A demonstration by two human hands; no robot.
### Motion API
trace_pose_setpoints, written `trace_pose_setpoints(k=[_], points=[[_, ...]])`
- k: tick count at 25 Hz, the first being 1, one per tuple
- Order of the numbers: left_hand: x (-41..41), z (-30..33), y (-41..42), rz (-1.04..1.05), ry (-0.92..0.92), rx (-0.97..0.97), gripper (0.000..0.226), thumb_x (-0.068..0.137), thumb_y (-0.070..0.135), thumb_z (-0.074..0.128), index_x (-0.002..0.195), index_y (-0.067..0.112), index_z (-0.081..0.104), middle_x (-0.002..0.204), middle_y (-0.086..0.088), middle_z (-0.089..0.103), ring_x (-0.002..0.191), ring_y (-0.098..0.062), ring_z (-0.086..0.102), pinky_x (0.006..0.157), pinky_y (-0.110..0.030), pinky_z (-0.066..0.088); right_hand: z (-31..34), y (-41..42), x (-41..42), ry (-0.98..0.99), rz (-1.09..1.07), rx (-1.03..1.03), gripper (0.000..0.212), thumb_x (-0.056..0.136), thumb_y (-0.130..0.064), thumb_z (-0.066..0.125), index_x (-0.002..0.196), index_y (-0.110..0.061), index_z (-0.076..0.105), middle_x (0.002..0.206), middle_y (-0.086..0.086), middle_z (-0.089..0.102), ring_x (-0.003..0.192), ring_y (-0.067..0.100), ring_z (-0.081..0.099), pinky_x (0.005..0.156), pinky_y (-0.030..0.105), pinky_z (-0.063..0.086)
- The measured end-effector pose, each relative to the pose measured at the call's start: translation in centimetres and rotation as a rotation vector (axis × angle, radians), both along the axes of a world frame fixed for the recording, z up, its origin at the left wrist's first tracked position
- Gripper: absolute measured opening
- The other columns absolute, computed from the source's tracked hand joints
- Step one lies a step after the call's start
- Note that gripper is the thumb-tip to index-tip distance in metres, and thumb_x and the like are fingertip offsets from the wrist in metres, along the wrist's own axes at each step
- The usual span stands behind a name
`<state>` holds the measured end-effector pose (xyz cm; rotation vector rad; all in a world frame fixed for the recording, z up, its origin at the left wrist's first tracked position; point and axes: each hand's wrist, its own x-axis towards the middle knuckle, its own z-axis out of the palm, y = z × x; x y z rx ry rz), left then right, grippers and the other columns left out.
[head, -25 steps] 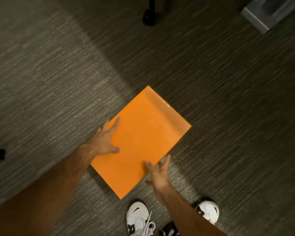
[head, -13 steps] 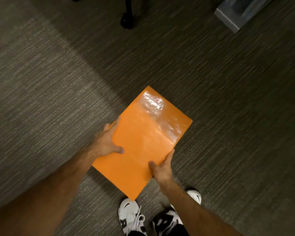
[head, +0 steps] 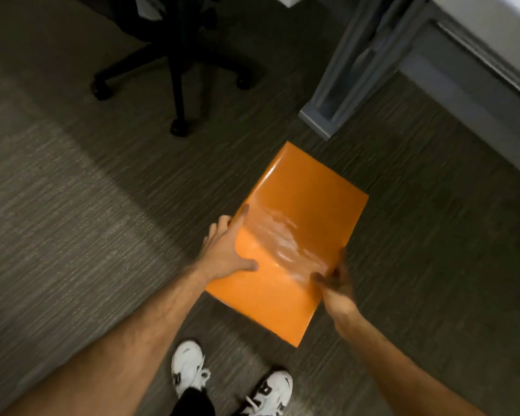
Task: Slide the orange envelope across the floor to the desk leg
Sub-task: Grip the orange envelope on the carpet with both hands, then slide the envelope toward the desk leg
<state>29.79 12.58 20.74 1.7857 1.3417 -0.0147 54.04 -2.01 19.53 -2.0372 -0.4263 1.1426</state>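
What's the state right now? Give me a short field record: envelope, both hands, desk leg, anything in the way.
envelope: orange envelope, glossy, far corner pointing toward the desk
left hand: left hand on the envelope's left edge, thumb on top
right hand: right hand at the envelope's right edge, blurred, grip unclear
desk leg: grey desk leg, foot just beyond the envelope's far corner, a strip of carpet between them
nearby: black chair base to the left of the path
goal: not yet reached

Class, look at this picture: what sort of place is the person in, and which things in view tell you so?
Most likely an office: a wheeled chair base, a grey desk leg and carpet of the low commercial sort.
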Motion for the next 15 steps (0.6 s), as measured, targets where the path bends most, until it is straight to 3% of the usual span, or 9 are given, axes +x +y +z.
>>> trace_pose_setpoints(k=[2,4,7,10,12,14,15], points=[[2.4,-0.8,2.8,-0.002,-0.027,0.005,0.140,0.045,0.061,0.082,0.150,0.057,-0.009,0.140,-0.006,0.029,0.124,-0.030,0.031,0.104,-0.048,0.040,-0.6,2.0,1.8,-0.052,0.013,-0.013,0.091,0.090,-0.001,0.072,0.159,-0.028,0.019,0.137,0.009,0.058,0.117,0.027,0.059,0.085,0.029,0.046],[5.0,-2.6,4.7,-0.032,-0.038,0.004,0.139,0.049,0.055,0.088,0.153,0.053,-0.003,0.145,-0.009,0.029,0.127,-0.033,0.031,0.106,-0.044,0.039,-1.7,3.3,3.2,-0.026,-0.009,-0.005,0.093,0.091,0.001,0.069,0.160,-0.027,0.012,0.136,0.008,0.054,0.118,0.023,0.054,0.091,0.028,0.044],[9.1,-6.3,6.8,-0.091,-0.067,-0.024,0.133,0.054,0.053,0.089,0.152,0.056,-0.001,0.157,-0.006,0.019,0.139,-0.033,0.020,0.112,-0.049,0.031,-4.6,5.5,5.4,-0.033,-0.146,0.007,0.088,0.093,0.010,0.061,0.160,-0.020,0.012,0.141,0.017,0.050,0.113,0.023,0.052,0.089,0.027,0.047],[13.0,-11.4,9.0,-0.110,-0.116,-0.006,0.128,0.057,0.053,0.088,0.153,0.056,0.004,0.150,-0.003,0.024,0.135,-0.028,0.022,0.111,-0.044,0.028,-9.4,8.4,8.5,-0.039,-0.238,0.036,0.085,0.096,0.004,0.061,0.160,-0.023,0.013,0.143,0.024,0.052,0.112,0.030,0.057,0.089,0.037,0.048],[15.5,-14.9,10.5,-0.126,-0.099,0.025,0.125,0.057,0.053,0.089,0.152,0.056,0.007,0.148,-0.007,0.027,0.135,-0.030,0.025,0.111,-0.041,0.029,-12.9,9.9,10.7,-0.031,-0.200,0.037,0.086,0.096,0.000,0.061,0.161,-0.025,0.010,0.121,0.024,0.061,0.099,0.034,0.063,0.079,0.034,0.051],[17.8,-18.2,12.1,-0.109,-0.082,0.003,0.124,0.057,0.051,0.089,0.147,0.064,0.005,0.152,-0.004,0.022,0.138,-0.032,0.023,0.111,-0.050,0.031,-16.3,11.0,12.6,-0.067,-0.159,0.069,0.087,0.096,0.002,0.061,0.161,-0.021,0.008,0.097,0.024,0.061,0.082,0.032,0.062,0.069,0.028,0.052],[18.8,-19.8,12.7,-0.104,-0.079,-0.019,0.124,0.057,0.051,0.090,0.145,0.067,0.004,0.155,-0.002,0.018,0.141,-0.034,0.021,0.109,-0.056,0.032,-18.1,11.3,13.6,-0.082,-0.145,0.094,0.087,0.096,0.002,0.061,0.161,-0.020,0.008,0.097,0.027,0.061,0.085,0.039,0.061,0.071,0.035,0.055]])
